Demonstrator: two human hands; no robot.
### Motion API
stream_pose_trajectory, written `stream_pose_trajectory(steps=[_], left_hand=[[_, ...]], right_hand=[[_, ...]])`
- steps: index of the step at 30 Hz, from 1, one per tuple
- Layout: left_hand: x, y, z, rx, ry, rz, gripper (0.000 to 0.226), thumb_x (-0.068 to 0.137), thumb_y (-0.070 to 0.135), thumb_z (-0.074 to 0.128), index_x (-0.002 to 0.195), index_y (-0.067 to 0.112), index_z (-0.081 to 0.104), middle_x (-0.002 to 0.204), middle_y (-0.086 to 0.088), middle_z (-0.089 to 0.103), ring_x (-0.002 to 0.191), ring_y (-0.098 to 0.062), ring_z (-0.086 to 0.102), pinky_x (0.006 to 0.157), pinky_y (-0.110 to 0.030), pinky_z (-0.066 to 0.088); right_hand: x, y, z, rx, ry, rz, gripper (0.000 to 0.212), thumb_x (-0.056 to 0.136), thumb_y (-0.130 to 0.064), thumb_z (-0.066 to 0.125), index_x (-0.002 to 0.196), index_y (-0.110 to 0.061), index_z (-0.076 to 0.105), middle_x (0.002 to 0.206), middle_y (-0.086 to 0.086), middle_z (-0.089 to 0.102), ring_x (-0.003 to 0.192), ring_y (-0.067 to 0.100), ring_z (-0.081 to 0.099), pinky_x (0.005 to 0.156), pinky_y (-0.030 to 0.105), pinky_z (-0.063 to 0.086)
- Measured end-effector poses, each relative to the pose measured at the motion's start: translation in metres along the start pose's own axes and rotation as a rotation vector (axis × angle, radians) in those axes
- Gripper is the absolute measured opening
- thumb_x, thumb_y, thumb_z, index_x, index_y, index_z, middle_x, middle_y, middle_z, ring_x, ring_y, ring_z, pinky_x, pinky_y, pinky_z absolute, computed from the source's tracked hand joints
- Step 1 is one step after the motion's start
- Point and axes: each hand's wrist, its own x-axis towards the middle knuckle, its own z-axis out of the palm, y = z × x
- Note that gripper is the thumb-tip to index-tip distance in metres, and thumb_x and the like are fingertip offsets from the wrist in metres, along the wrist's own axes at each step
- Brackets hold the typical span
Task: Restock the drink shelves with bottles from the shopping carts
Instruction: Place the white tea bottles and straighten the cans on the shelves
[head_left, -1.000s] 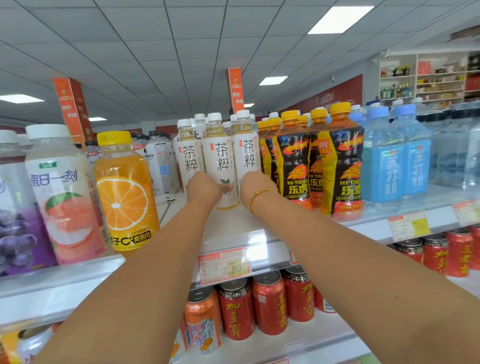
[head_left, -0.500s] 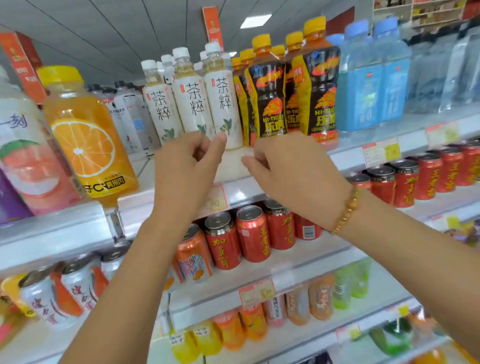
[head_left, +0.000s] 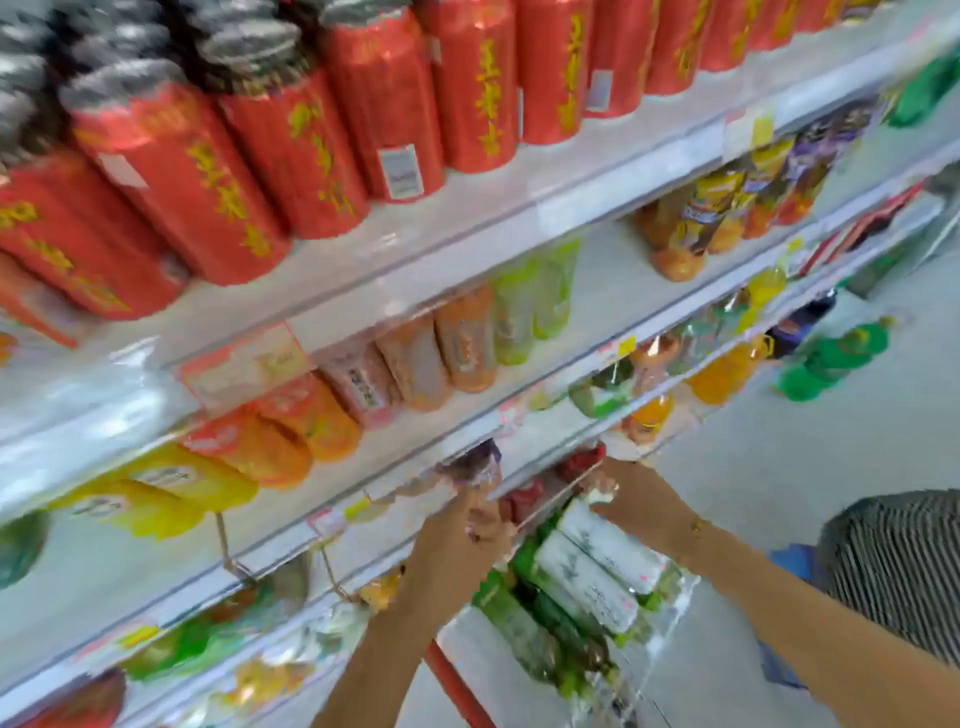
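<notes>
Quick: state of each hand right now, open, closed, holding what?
Left hand: cannot be told; blurred, by the plastic-wrapped pack of white-labelled bottles.
Right hand: cannot be told; blurred, also at that pack.

Head camera looks down along shelves (head_left: 498, 208)

White shelving (head_left: 467, 208) slants across the aisle, tier under tier, all motion-blurred. A pale grey floor (head_left: 779, 467) lies smooth alongside, evenly lit.
</notes>
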Motion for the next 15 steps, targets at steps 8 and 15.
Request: stream_pose_trajectory(steps=[8,15], left_hand=[[0.062,-0.101,0.131,0.269,-0.258,-0.047,0.035,0.086,0.022,0.065,0.12,0.016,0.056,0.124,0.0,0.055,0.116,-0.015,0.052,0.093,-0.021,0.038],[0.109,-0.108,0.201,0.443,-0.31,0.19,0.059,0.083,0.014,0.067,0.136,0.019,0.042,0.146,0.002,0.036,0.132,-0.016,0.038,0.106,-0.03,0.038]], right_hand=[[0.011,0.15,0.111,-0.006,-0.149,0.381,0.045,0.084,-0.011,0.061,0.126,-0.01,0.046,0.125,0.011,0.049,0.099,0.024,0.056,0.076,0.022,0.038],[0.01,0.209,0.146,0.052,-0.138,0.419,0.027,0.086,-0.016,0.061,0.111,-0.009,0.055,0.104,0.01,0.064,0.102,0.029,0.061,0.072,0.027,0.039]])
